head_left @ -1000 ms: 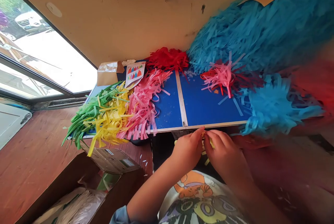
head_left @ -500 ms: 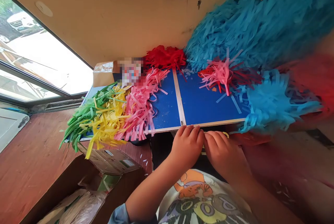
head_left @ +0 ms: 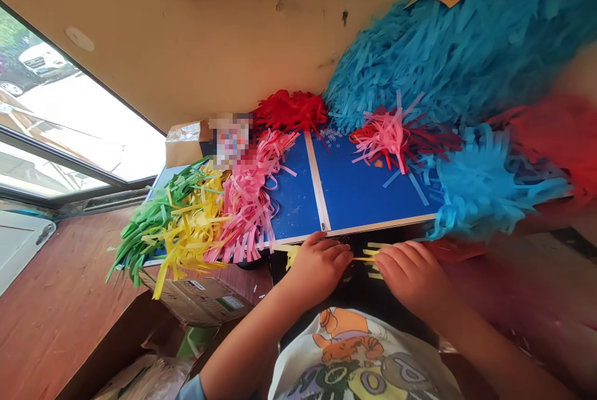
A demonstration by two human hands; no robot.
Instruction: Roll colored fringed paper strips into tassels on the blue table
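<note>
Both my hands sit just below the near edge of a blue folding table [head_left: 354, 191]. My left hand [head_left: 317, 266] is closed, fingers curled, pinching one end of a fringed yellow paper strip [head_left: 366, 258]. My right hand [head_left: 413, 272] is closed on the strip's other end, a little to the right. The strip stretches between the two hands, its cut fringes sticking out beside each hand. Most of the strip is hidden by my fingers.
Piles of fringed paper lie on the table: green [head_left: 149, 226], yellow [head_left: 196, 226], pink [head_left: 252, 195], red [head_left: 289, 111], a pink and red tuft [head_left: 392, 135], and big blue heaps [head_left: 466, 64]. An open cardboard box [head_left: 140, 362] stands on the floor at lower left.
My hands were pressed together at the table edge; now they have drawn apart and slightly lower, stretching the yellow strip out between them.
</note>
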